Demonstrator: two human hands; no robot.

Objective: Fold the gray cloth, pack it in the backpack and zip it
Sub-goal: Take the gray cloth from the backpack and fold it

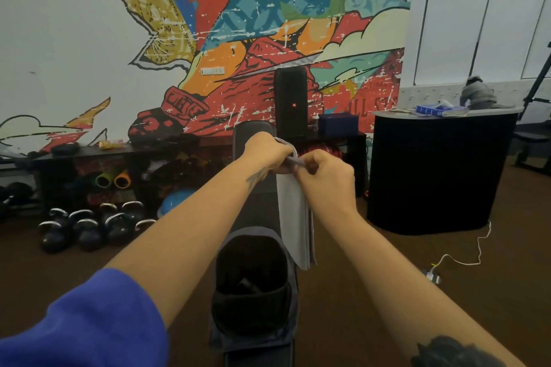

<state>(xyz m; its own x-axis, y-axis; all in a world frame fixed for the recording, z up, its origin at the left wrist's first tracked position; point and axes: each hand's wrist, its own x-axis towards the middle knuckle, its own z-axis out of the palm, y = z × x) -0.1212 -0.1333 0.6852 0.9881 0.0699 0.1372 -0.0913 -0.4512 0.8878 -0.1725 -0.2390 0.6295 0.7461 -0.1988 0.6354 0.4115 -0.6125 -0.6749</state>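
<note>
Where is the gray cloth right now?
In the head view, just right of center, the cloth hangs folded in mid-air, held at its top by both hands, left and right, above the open backpack.

Both hands — left [265,152], right [325,176] — pinch top of folded cloth [293,217], hanging above open backpack [253,286] on bench [253,134].

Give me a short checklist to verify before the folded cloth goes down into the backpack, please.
1. Gray cloth folded into a narrow stack: ok.
2. Left hand and right hand both grip its top edge: ok.
3. Backpack mouth unzipped and open: ok.
4. Cloth hangs directly over the opening: not ok, it is toward the right rim.
5. Free room inside the backpack: cannot tell, the interior is dark.
</note>
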